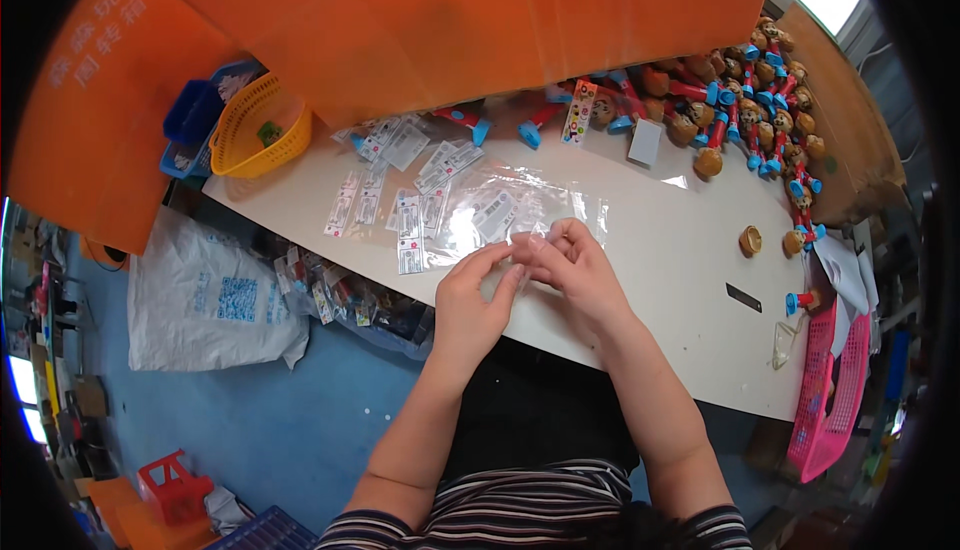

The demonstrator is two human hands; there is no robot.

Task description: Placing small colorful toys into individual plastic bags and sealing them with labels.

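At the near edge of the white table, my left hand (474,298) and my right hand (572,268) meet with fingertips close together. Both seem to pinch the edge of a clear plastic bag (455,235), though the fingers partly hide the spot. More flat, glossy bags lie just beyond, overlapping it. White printed label strips (410,235) lie left of the hands, some seen through the plastic. Farther back is a loose pile of labels (404,145).
Toy figures with brown heads and red-and-blue bodies (765,120) heap at the back right. An orange panel (480,30) borders the back. A yellow basket (235,135) stands left, a pink basket (830,390) right. Below the table are a white sack (200,300) and packed goods (345,295).
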